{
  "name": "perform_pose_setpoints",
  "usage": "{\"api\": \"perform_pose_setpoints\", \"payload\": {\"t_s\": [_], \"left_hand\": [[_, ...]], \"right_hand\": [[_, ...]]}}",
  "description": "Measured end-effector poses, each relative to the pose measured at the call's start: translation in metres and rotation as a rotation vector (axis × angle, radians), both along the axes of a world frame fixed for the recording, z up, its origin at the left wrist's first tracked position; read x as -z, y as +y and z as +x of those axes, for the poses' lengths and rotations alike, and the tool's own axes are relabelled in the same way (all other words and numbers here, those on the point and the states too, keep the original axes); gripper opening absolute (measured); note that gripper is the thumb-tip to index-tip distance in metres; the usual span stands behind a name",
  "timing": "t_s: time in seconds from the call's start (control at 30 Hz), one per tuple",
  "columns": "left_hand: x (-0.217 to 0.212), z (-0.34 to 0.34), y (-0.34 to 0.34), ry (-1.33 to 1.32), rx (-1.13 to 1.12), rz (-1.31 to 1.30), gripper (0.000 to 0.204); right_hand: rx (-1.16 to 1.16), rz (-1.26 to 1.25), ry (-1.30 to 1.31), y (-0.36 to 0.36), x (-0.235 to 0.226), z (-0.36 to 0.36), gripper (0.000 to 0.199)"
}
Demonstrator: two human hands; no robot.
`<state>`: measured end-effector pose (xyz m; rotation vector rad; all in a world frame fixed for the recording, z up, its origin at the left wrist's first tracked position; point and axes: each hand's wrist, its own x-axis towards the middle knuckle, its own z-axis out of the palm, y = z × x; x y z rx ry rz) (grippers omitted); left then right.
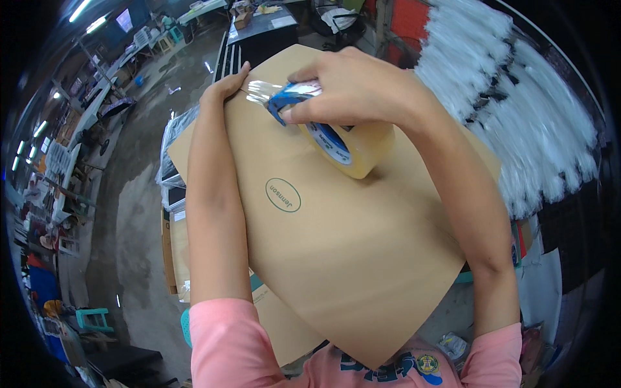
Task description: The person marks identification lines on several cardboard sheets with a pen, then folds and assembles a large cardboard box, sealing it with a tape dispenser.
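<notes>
A brown cardboard box (343,239), with a green oval mark printed on it, fills the middle of the view, its near corner close to my shirt. My right hand (349,84) is closed around a blue tape dispenser (279,102) above the far part of the cardboard. In it sits a wide roll of clear tape (375,152). A shiny strip of tape (260,91) stretches from the dispenser toward the far left edge. There my left hand (223,85) holds the box's edge, one digit pointing up; its other fingers are mostly hidden.
Bundles of clear plastic (504,110) are piled at the right. Another cardboard piece (291,323) lies below the box. Plastic-wrapped goods (173,149) stand at its left. A dark table (265,32) is at the back, and a turquoise stool (94,319) stands on the floor at left.
</notes>
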<state>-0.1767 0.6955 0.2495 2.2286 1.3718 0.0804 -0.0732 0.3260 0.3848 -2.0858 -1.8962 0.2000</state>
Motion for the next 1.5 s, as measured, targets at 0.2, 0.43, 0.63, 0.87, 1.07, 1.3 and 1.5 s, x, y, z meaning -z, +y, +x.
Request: {"api": "perform_pose_setpoints", "payload": {"t_s": [0.2,0.43,0.63,0.87,1.07,1.3,1.5], "left_hand": [[0.024,-0.044,0.048,-0.128,-0.039,-0.077,0.083],[0.019,-0.005,0.031,-0.152,0.056,-0.169,0.082],[0.01,0.004,0.014,-0.046,0.034,-0.057,0.08],[-0.01,0.003,0.0,0.071,-0.001,0.09,0.077],[-0.016,0.02,-0.033,0.151,-0.002,0.246,0.074],[0.007,0.034,-0.262,0.227,0.608,0.486,0.088],[-0.045,0.002,-0.509,0.237,0.936,0.416,0.12]], "right_hand": [[-0.098,0.193,0.084,-0.104,-0.043,0.016,0.069],[0.097,-0.029,0.0,-0.358,-0.05,0.025,0.069],[0.245,0.146,0.097,-0.376,0.021,0.032,0.066],[0.221,0.108,0.17,-0.381,0.052,0.045,0.062],[0.175,0.334,0.19,-0.38,0.153,0.054,0.069],[0.05,0.603,0.147,-0.368,0.221,0.068,0.071],[-0.065,0.67,0.201,-0.374,0.235,0.068,0.073]]}}
